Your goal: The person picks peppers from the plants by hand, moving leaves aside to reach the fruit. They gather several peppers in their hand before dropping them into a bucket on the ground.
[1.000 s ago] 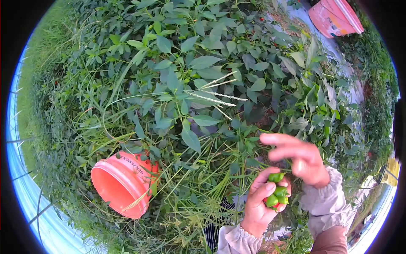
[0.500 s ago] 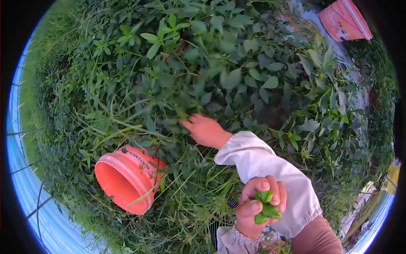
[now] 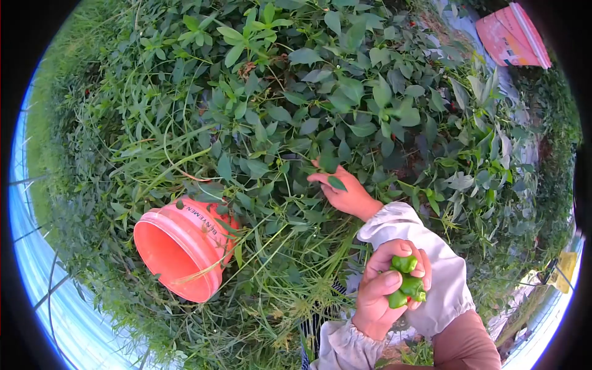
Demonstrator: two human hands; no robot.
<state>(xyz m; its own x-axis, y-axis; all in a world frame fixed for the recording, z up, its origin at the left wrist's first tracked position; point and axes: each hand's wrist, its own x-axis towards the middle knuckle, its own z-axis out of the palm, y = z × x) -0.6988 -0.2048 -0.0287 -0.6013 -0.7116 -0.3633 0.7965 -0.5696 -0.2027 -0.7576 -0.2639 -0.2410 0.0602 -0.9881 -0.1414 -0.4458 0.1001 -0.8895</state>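
Observation:
My left hand (image 3: 379, 296) is closed around several small green peppers (image 3: 410, 285), held low at the right of the view. A bit of red shows among them, near the palm. Farther out, my right hand (image 3: 346, 192) reaches leftward into the pepper plants (image 3: 345, 111). Its fingers are stretched apart among the leaves, and a leaf lies across part of the hand. I see no pepper in it. An orange-pink bucket (image 3: 176, 250) lies tipped on its side in the foliage to the left, its mouth facing down-left.
A second pink bucket (image 3: 513, 37) is at the top right, beside pale ground sheeting (image 3: 459, 28). Long grass (image 3: 277, 296) grows between the first bucket and my arms. At the right edge hangs a yellow piece (image 3: 565, 271).
My right hand has shifted right through the leaves. My left hand, still holding the peppers, sits slightly higher and farther right. The view has moved a little.

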